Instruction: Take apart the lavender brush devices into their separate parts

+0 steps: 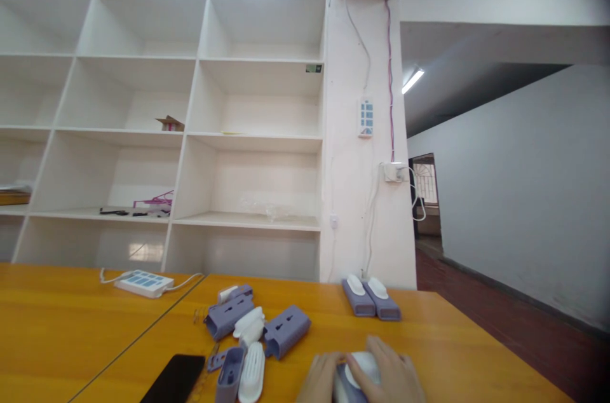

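**Both hands on one purple and white piece**

Your two hands are at the near edge of the orange table (429,327), right at the bottom of the view. Your left hand (320,377) cups the left side of a purple piece with a white top (358,374). Your right hand (391,372) lies over its right side, fingers curled close around it. Both hands are touching it and holding it between them. Only part of the piece shows between your fingers.

A little farther away, two finished purple pieces (370,298) lie side by side, touching, each with a white top.

To the left is a loose pile of purple shells (260,327) and white parts (251,352), some lying on each other. A black phone (174,379) lies flat just left of the pile, near the table edge. Farther left and farther back is a white power strip (143,283) with its cord.

Behind the table stand big white shelves (190,136).
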The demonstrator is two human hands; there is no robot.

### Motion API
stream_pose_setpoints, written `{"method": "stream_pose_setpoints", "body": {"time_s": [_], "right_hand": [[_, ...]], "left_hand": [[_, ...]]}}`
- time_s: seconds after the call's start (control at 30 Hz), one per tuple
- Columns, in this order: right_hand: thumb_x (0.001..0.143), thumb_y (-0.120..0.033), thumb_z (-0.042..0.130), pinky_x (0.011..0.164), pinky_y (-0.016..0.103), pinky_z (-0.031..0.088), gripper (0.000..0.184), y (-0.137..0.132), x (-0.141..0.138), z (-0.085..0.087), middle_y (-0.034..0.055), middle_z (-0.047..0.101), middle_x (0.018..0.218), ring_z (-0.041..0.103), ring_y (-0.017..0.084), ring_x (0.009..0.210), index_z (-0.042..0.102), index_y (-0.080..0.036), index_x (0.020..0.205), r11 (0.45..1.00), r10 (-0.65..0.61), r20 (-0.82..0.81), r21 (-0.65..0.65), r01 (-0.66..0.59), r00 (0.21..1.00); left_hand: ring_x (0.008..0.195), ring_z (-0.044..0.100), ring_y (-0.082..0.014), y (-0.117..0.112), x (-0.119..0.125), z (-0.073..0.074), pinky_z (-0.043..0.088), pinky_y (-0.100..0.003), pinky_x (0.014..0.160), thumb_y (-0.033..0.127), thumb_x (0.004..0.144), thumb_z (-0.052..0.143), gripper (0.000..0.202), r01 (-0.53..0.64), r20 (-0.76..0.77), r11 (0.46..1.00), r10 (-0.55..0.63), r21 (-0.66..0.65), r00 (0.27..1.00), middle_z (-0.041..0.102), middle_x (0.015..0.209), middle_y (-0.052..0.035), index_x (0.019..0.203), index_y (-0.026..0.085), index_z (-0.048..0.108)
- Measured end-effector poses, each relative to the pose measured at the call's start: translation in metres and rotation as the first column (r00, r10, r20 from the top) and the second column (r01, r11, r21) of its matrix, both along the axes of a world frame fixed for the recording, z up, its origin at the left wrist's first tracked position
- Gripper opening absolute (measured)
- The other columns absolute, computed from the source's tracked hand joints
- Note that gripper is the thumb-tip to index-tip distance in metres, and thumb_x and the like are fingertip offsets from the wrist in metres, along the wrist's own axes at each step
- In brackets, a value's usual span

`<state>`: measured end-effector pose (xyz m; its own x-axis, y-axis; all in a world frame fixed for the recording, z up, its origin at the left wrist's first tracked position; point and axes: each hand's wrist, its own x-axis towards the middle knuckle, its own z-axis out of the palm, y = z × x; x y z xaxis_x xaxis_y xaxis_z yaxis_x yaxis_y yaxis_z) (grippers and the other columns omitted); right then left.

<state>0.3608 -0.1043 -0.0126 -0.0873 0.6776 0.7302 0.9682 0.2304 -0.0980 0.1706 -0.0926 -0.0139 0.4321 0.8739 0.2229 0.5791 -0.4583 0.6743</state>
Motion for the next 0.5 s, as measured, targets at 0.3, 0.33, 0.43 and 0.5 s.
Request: {"method": "stream_pose_setpoints", "body": {"time_s": [0.3, 0.33, 0.43, 0.5], "right_hand": [[0.093, -0.058, 0.056, 0.095, 0.044, 0.043, 0.034, -0.03, -0.002, 0.007, 0.0064, 0.073, 0.115, 0.066, 0.03, 0.108, 0.069, -0.032, 0.109, 0.984, 0.106, -0.05, -0.139, -0.112, 0.993], [0.092, -0.061, 0.057, 0.095, 0.042, 0.043, 0.037, -0.032, -0.001, 0.008, 0.0062, 0.073, 0.113, 0.067, 0.029, 0.106, 0.069, -0.03, 0.109, 0.985, 0.11, -0.07, -0.125, -0.119, 0.991], [0.09, -0.061, 0.06, 0.091, 0.039, 0.046, 0.036, -0.033, -0.001, 0.011, 0.0046, 0.074, 0.108, 0.068, 0.028, 0.101, 0.069, -0.029, 0.104, 0.985, 0.117, -0.076, -0.121, -0.125, 0.99], [0.09, -0.061, 0.059, 0.088, 0.038, 0.046, 0.035, -0.031, -0.002, 0.013, 0.0044, 0.073, 0.105, 0.068, 0.028, 0.099, 0.069, -0.029, 0.1, 0.985, 0.117, -0.071, -0.121, -0.125, 0.991]], "left_hand": [[0.119, 0.055, -0.0289, -0.04, -0.022, 0.012, 0.04, -0.037, 0.106, 0.038, 0.046, 0.097, 0.095, -0.038, 0.26, 0.999, 0.039, -0.008, 0.965, 0.061, 0.127, -0.0094, 0.131, 0.018, 0.059], [0.119, 0.055, -0.029, -0.043, -0.023, 0.014, 0.04, -0.037, 0.107, 0.039, 0.046, 0.097, 0.096, -0.031, 0.264, 0.999, 0.034, -0.016, 0.964, 0.06, 0.128, -0.0094, 0.132, 0.018, 0.059], [0.119, 0.055, -0.0293, -0.045, -0.027, 0.018, 0.041, -0.038, 0.106, 0.038, 0.046, 0.097, 0.097, -0.009, 0.251, 0.999, 0.02, -0.047, 0.968, 0.06, 0.13, -0.0091, 0.133, 0.02, 0.058], [0.119, 0.056, -0.0292, -0.044, -0.028, 0.019, 0.041, -0.038, 0.105, 0.034, 0.047, 0.096, 0.093, -0.013, 0.239, 0.998, 0.026, -0.055, 0.971, 0.06, 0.129, -0.0089, 0.131, 0.02, 0.059]]}}
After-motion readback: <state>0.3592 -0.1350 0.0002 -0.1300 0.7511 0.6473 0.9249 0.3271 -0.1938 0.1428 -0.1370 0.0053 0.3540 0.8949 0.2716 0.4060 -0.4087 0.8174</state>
